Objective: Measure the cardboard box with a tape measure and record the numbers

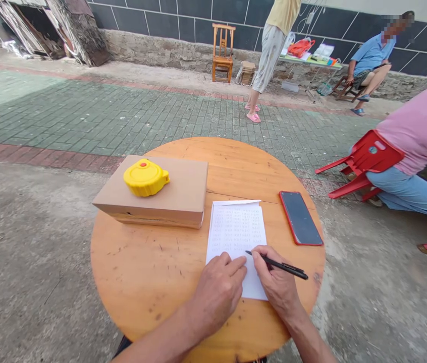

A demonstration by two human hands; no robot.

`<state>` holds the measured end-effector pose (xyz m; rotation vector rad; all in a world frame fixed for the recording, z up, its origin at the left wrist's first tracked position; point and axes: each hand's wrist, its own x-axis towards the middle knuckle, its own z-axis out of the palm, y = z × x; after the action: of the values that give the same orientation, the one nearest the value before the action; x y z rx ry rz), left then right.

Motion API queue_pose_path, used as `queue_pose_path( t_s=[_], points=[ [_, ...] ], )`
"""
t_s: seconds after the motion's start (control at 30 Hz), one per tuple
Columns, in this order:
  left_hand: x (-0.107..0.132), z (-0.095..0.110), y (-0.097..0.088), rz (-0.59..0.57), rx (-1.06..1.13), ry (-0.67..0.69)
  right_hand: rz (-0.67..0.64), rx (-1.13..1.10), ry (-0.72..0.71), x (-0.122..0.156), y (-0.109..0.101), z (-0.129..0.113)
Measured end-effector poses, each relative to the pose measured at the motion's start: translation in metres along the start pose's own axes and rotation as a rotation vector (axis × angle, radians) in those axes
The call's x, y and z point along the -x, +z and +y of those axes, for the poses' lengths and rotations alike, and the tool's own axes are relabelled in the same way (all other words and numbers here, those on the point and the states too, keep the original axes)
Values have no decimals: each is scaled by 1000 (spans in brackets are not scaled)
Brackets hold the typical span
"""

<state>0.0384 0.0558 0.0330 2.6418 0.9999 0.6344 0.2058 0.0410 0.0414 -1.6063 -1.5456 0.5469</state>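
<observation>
A white sheet of paper (236, 232) with rows of small handwritten marks lies on the round wooden table (153, 282). On its lower part rests my left hand (223, 282), fingers loosely bent and pressing on the sheet, with nothing gripped in them. My right hand (276, 277) is closed around a black pen (283, 267). The pen's tip is at the paper, just below the written rows, close to my left fingertips. Part of the sheet's lower edge is hidden under my hands.
A brown cardboard box (183, 186) bears a yellow tape-measure-like case (145, 177) at the table's left. A red-edged phone (300, 218) lies at the right. Beyond are a person on a red chair (374, 156), a wooden chair (223, 53) and two more people.
</observation>
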Motion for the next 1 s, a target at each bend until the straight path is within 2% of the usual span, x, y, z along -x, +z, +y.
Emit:
queue_pose_path(
  t_s=[0.13, 0.3, 1.0],
  points=[
    [1, 1, -1, 3, 7, -3, 40, -20, 54, 2, 1, 4],
    [1, 1, 0, 1, 10, -7, 26, -16, 70, 2, 1, 4],
    [1, 0, 3, 12, 16, -15, 27, 5, 0, -1, 0, -5]
  ],
)
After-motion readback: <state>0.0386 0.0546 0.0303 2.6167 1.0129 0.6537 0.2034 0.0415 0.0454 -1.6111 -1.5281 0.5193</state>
